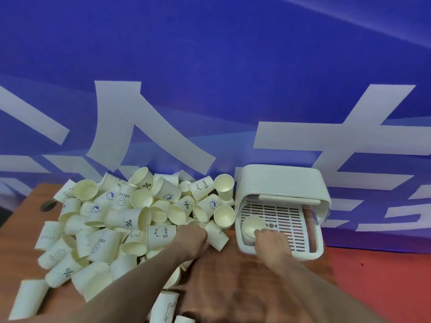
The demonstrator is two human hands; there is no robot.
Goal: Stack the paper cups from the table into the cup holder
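A big heap of cream paper cups with printed marks covers the left half of the brown table. At the right stands a white cup holder with a slotted tray and a raised lid. A short stack of cups sits upright in the tray's front left corner. My right hand reaches into the tray and grips this stack at its near side. My left hand is at the heap's right edge, fingers curled round a cup lying on its side.
A blue wall banner with large white characters rises right behind the table. A round cable hole is in the tabletop at the far left. Red floor shows to the right of the table. Loose cups lie near the front edge.
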